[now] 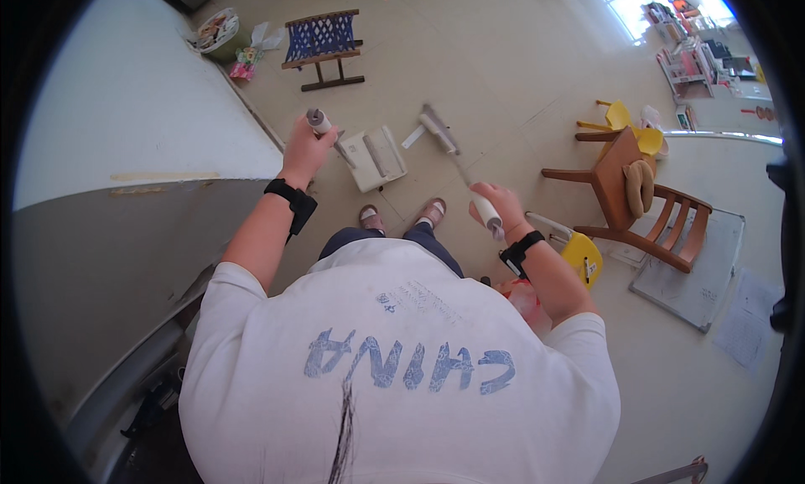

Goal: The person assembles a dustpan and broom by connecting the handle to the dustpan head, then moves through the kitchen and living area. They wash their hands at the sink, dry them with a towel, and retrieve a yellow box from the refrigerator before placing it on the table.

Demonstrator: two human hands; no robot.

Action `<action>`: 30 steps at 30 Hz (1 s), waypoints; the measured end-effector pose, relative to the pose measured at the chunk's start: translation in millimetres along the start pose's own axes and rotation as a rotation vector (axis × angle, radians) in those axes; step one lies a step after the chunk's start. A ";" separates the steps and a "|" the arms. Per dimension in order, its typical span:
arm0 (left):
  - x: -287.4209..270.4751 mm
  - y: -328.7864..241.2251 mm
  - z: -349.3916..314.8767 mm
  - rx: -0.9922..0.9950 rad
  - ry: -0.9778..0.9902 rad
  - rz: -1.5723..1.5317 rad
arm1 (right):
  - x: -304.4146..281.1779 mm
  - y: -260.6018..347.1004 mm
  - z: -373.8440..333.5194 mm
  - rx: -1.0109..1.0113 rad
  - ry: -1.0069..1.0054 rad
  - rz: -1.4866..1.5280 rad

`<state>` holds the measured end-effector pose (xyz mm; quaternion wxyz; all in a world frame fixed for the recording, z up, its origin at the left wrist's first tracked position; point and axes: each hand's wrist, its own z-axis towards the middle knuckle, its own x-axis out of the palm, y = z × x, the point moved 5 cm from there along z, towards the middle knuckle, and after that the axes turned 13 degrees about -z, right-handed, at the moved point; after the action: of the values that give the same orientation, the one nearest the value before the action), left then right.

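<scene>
Two rolls in hand: my left hand (306, 148) grips a grey roller (319, 120) on its handle, my right hand (501, 205) clasps a white roll (487, 211). I judge the swap half done. On the floor ahead: one white tray (375, 157), one long tool (439, 132). Right: one wooden chair (650, 211); far: one blue stool (323, 41).

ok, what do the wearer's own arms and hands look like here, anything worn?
Both forearms are bare below short white T-shirt sleeves. The left hand and the right hand wear no gloves. Each wrist carries a black strap band with a small black block on it. No cables visible.
</scene>
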<state>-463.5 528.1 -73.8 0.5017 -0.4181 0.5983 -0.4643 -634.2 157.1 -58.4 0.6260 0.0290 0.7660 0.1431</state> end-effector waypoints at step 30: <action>-12.9 15.3 5.7 -0.061 0.088 0.331 | 0.0 34.8 4.0 0.016 -0.069 0.111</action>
<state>-456.5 543.1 -86.4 0.5316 -0.3081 0.6944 -0.3746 -635.0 191.1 -50.1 0.6429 0.0814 0.7423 0.1706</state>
